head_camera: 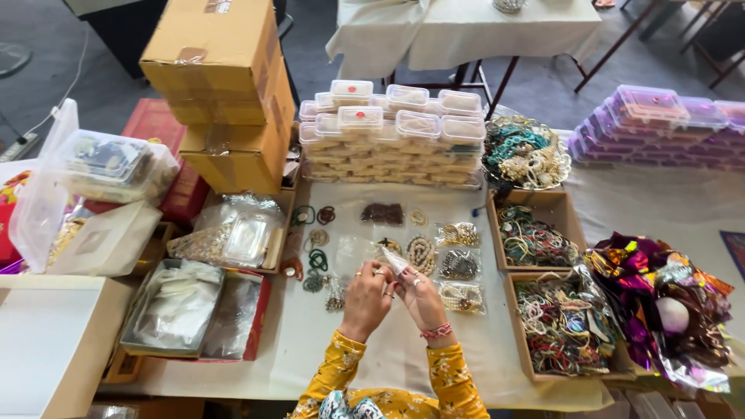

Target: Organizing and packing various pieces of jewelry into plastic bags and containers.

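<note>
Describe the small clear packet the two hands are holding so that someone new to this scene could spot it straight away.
Start at the stack of clear lidded boxes at the back of the white-covered table, then come down past the rows of bracelets. Just above the front edge, the left hand and right hand meet on a small clear packet. It alone is lifted; the others lie flat.

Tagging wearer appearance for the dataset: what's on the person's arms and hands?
Both arms wear mustard-yellow sleeves with a floral print. The left hand has rings on its fingers. The right hand also has rings, plus a pink-red beaded bracelet at the wrist.
</note>
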